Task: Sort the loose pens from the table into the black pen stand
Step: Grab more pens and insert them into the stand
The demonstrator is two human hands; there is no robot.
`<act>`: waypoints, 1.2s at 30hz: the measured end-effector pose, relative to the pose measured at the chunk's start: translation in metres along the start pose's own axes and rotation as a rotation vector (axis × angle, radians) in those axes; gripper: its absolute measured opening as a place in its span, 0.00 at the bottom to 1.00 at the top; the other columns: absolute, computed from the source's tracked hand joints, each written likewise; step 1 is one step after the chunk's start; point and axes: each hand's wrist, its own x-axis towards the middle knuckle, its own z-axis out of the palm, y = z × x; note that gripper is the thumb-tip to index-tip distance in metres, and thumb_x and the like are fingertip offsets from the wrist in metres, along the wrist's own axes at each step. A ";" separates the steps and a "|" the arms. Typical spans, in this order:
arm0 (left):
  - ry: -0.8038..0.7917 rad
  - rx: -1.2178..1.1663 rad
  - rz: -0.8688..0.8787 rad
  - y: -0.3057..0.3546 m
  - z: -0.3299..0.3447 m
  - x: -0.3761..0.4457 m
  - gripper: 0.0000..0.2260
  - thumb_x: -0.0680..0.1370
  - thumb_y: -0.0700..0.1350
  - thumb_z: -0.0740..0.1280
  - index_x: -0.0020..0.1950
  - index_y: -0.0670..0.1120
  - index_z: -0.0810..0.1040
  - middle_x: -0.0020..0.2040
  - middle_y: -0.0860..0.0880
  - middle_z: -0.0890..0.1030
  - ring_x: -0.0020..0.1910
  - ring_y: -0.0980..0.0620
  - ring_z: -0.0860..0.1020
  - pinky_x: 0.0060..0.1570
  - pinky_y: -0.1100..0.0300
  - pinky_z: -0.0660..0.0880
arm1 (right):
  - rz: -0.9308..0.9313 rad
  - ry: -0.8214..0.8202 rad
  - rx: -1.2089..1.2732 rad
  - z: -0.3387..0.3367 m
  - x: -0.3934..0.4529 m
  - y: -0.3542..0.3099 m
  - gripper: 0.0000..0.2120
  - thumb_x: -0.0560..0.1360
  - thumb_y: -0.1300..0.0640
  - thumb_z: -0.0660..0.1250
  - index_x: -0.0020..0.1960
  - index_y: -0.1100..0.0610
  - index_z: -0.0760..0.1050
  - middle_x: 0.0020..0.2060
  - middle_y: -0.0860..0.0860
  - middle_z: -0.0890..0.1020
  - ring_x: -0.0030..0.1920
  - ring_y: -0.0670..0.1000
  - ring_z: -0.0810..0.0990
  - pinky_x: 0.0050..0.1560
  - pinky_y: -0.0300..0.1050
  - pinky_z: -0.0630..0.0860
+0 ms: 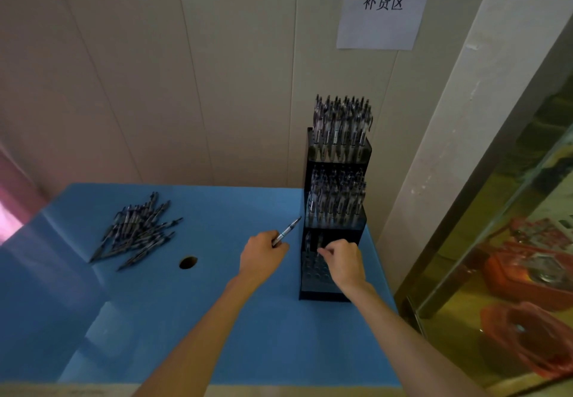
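The person stands at a blue table point(217, 319) with the black pen stand point(333, 235) at its far right edge against the wall. The left hand point(263, 255) has its fingers curled round a single pen point(286, 231), whose far end points up toward the stand and stops just short of it. The right hand point(344, 262) is over the lowest tier of the stand with fingertips drawn together; it appears to be pinching the top of a pen there, though blur makes it impossible to say for certain. To do this step well, the right hand should seat its pen straight down into one hole until it stands on its own, filling holes in order from the back row, while the left hand brings the next pen close and keeps it clear of the tier above. The stand has three stepped tiers: the top tier point(341, 127) and the middle tier point(338, 198) are both packed with upright pens, too dense to count, and the bottom tier holds perhaps two or three, with most of its holes bare. One pile of loose pens point(136, 231) lies well apart on the left of the table, roughly twenty, overlapping. One round hole point(188, 262) is cut in the tabletop, and one paper sign point(384, 14) hangs on the wall.
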 end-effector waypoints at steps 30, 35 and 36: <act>0.013 0.544 0.272 0.005 -0.013 -0.005 0.16 0.79 0.53 0.64 0.65 0.51 0.75 0.61 0.53 0.79 0.62 0.50 0.75 0.63 0.52 0.67 | -0.029 0.231 0.567 -0.059 -0.006 -0.022 0.01 0.76 0.60 0.72 0.47 0.58 0.81 0.38 0.50 0.85 0.39 0.46 0.84 0.44 0.42 0.82; 0.039 0.531 0.271 -0.001 -0.017 -0.003 0.14 0.81 0.54 0.61 0.64 0.51 0.77 0.58 0.53 0.81 0.60 0.51 0.76 0.62 0.53 0.67 | -0.121 0.277 0.305 -0.046 -0.008 -0.015 0.04 0.77 0.60 0.71 0.50 0.60 0.81 0.37 0.45 0.82 0.39 0.39 0.81 0.42 0.32 0.79; 0.042 0.527 0.273 -0.001 -0.018 -0.003 0.14 0.82 0.54 0.60 0.63 0.51 0.77 0.58 0.53 0.81 0.59 0.51 0.76 0.62 0.52 0.68 | -0.119 0.272 0.294 -0.044 -0.007 -0.014 0.04 0.77 0.60 0.71 0.50 0.60 0.81 0.37 0.45 0.81 0.39 0.39 0.81 0.43 0.33 0.79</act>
